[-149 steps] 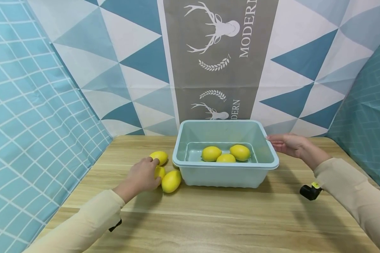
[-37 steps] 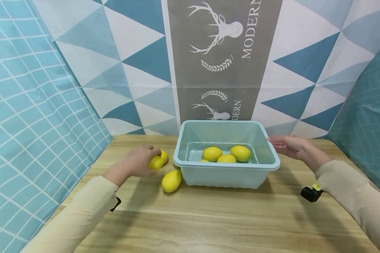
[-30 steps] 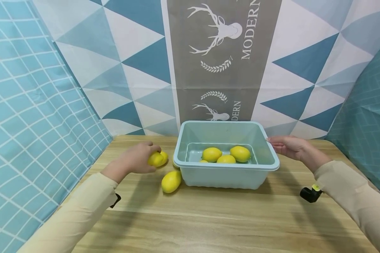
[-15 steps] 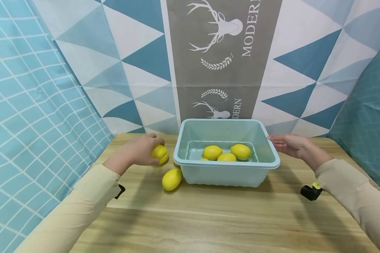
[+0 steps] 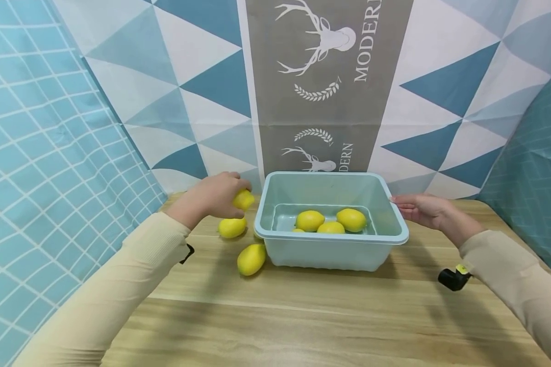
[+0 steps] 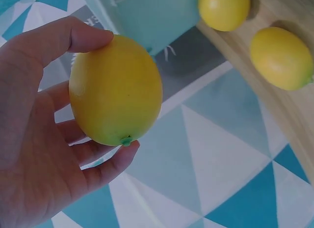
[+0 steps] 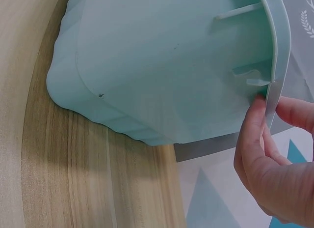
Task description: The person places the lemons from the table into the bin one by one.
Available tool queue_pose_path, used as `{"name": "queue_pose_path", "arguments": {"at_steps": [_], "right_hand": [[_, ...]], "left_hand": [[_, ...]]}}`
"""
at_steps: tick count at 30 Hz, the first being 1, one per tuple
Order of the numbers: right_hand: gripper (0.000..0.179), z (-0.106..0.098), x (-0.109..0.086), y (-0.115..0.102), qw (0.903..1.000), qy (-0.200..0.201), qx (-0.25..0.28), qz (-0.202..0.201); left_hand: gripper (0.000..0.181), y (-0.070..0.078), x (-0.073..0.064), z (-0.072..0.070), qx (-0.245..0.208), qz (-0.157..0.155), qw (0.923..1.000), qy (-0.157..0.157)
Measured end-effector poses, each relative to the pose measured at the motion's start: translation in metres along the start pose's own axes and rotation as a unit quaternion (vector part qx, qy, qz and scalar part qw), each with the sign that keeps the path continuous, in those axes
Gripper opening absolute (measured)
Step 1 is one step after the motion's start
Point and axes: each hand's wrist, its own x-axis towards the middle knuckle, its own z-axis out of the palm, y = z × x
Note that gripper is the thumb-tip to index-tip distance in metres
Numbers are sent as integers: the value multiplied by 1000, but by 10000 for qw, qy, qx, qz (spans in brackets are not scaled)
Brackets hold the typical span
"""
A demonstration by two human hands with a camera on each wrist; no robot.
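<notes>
My left hand [image 5: 215,196] grips a lemon [image 5: 243,200] above the table, just left of the light blue plastic bin [image 5: 330,255]. In the left wrist view, thumb and fingers curl around that lemon [image 6: 117,90], its green stem end facing down. Below the hand, one lemon [image 5: 231,228] lies on the table, and another lemon [image 5: 251,259] sits at the bin's near left corner. A sliver of a further lemon shows against the bin's left side. Several lemons [image 5: 309,220] lie inside the bin. My right hand [image 5: 424,210] pinches the bin's right rim [image 7: 278,51] between thumb and fingers.
The wooden table [image 5: 303,316] ends at a patterned wall covering [image 5: 211,76] behind the bin. A blue grid-patterned sheet [image 5: 36,178] borders the left side, a teal sheet [image 5: 542,168] the right. A black wrist-camera piece [image 5: 454,279] hangs below the right sleeve.
A lemon now lies inside by the bin's near left wall, partly hidden. My left hand has taken another lemon and lifted it up and right. My right hand stays on the rim.
</notes>
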Motion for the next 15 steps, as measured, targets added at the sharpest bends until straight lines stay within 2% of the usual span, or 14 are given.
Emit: {"name": "queue_pose_path", "arguments": {"at_steps": [9, 15], "right_hand": [[15, -1, -1, -3, 10000, 4, -75, 60], [12, 3, -2, -3, 9999, 80, -49, 129]], "left_hand": [[47, 16, 22, -13, 78, 97, 9999, 91], [49, 26, 33, -20, 77, 64, 9999, -60]]}}
